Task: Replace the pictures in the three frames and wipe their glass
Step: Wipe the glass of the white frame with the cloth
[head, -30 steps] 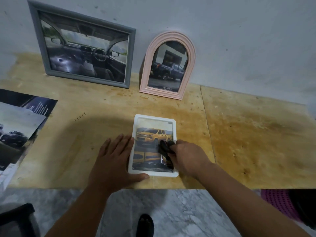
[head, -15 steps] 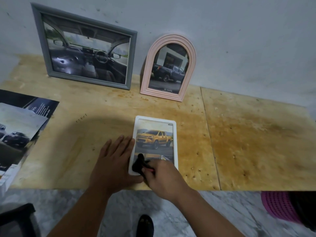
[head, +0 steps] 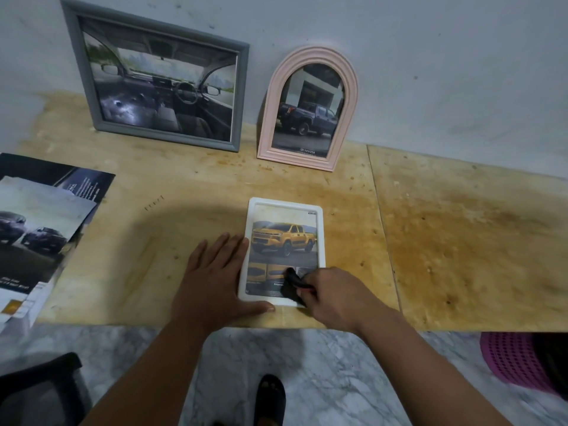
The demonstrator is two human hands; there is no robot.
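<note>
While flat on plywood table [head: 461, 241], small white rectangular frame [head: 284, 252] with yellow pickup picture: long axis near-to-far. Right hand [head: 333, 295] at near right corner, fingers curled round dark cloth [head: 292, 284]; unwiped glass lies farward. Left hand [head: 212, 279] flat, fingers straight, bracing left edge.

- The only bit that reads clean is "TOYOTA" with the logo, white, at the bottom of the truck picture in the pink arched frame [head: 308, 109].
- The white frame [head: 284, 250] lying flat has small captions under the yellow pickup, way too blurry to make out.
- The brochures [head: 40, 235] on the left carry white lines of text, also unreadable.
</note>
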